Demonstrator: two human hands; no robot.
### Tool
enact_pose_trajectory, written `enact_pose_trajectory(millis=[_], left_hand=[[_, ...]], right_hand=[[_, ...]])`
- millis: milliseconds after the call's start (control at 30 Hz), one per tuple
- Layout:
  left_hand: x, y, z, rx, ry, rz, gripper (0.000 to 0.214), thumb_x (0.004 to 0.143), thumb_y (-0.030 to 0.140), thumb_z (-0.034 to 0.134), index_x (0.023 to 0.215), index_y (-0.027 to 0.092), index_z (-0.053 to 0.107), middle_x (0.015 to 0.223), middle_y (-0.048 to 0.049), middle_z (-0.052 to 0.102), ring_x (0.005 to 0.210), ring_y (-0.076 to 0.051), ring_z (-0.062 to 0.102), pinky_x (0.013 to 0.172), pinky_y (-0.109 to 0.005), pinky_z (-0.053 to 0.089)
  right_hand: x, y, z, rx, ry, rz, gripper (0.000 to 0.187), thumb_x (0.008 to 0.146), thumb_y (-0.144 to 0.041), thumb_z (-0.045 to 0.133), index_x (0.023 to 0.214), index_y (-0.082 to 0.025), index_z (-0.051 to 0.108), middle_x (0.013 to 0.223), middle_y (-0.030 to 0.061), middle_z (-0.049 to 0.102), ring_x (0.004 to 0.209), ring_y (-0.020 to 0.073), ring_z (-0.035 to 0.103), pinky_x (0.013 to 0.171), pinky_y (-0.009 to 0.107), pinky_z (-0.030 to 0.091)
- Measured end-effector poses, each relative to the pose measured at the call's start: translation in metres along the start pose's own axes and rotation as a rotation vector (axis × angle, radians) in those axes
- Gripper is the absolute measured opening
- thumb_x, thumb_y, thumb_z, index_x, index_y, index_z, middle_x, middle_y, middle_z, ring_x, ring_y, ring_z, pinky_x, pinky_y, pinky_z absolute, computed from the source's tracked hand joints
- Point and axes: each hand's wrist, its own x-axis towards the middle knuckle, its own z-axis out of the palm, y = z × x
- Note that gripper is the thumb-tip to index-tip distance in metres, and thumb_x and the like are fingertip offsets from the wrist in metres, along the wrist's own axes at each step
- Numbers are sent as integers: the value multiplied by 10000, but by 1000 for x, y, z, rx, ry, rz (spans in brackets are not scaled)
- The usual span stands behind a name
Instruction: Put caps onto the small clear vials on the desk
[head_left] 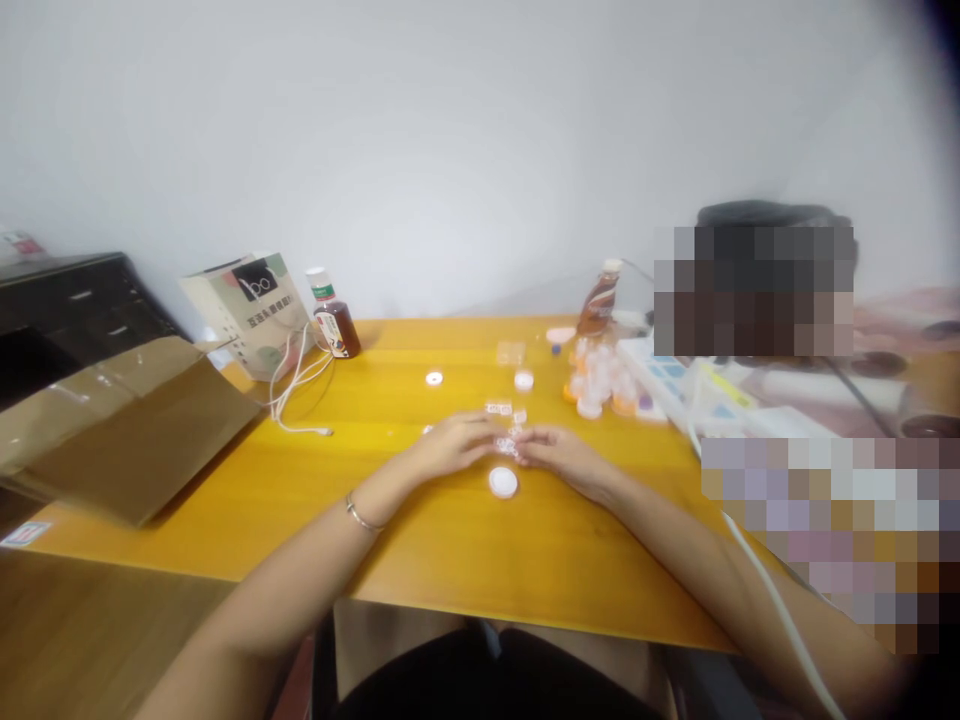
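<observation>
My left hand and my right hand rest on the yellow wooden table, fingertips meeting over a small clear patterned item that both pinch. The left wrist wears a thin bracelet. A round white cap lies just in front of the hands. Small clear pieces sit just beyond them, with another white cap and a white disc farther back.
A cluster of small white-and-orange bottles stands at the right, behind it a brown bottle. At the left are a paper bag, a dark jar, a white cable and a flattened cardboard box. A person sits at the right.
</observation>
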Motion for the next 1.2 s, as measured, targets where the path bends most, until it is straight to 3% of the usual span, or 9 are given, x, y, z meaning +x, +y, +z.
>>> enact_pose_trajectory(millis=[700,900,1067,1200], left_hand=[[3,-3,16,-232,123,-57,272,822,238,496,1071,199,598,965,-59,637,867,-151,584,791,-273,450],[6,-2,18,-401,158,-177,233,796,268,530,971,168,649,970,-71,655,900,-170,591,813,-277,449],[9,-8,29,-588,184,-332,265,762,235,565,996,123,614,927,-84,665,831,-158,614,784,-270,467],[10,-6,32,-545,185,-363,154,754,210,559,846,108,629,827,-67,665,767,-142,607,741,-249,465]], right_hand=[[2,0,2,57,47,-15,211,561,-314,735,660,-148,650,625,-17,622,561,64,528,633,225,430],[0,-1,3,51,56,-19,196,572,-308,726,669,-153,655,641,-9,628,575,72,530,651,239,429],[2,2,3,14,69,-50,192,578,-311,719,653,-151,644,607,-15,623,547,74,527,618,239,418],[2,1,4,-26,73,-91,179,588,-308,710,636,-152,636,572,-25,612,525,71,516,599,232,407]])
